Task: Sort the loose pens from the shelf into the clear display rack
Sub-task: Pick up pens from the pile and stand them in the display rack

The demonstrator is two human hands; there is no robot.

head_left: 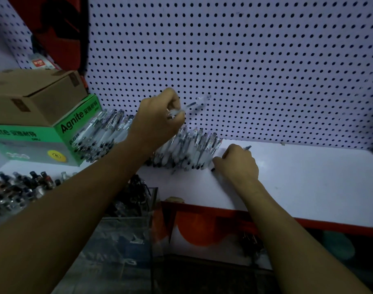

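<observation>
1. Left hand (158, 119) is up above the shelf (297, 177), fingers curled tight round a small bunch of pens (194, 103) — their blurred ends poke out to its right, in front of the pegboard (244, 60).
2. Right hand (237, 163) is down on the shelf, knuckles up, fingers curled round a single pen (247, 147); one dark end shows past the knuckles, another dark tip peeks out at the thumb side.
3. The heap of loose pens (187, 149) lies between the two hands, white barrels fanned against the pegboard, its right edge just beside the right thumb. More of the heap (100, 132) runs on behind the left wrist.
4. Left of the left forearm: a green box (75, 132) touching those pens, with a cardboard box (37, 92) stacked on top.
5. The clear display rack (136, 211) sits below the left forearm, nearer the person than both hands, dark pens already standing in it.
6. Further left, another cluster of dark-capped pens (22, 187).
</observation>
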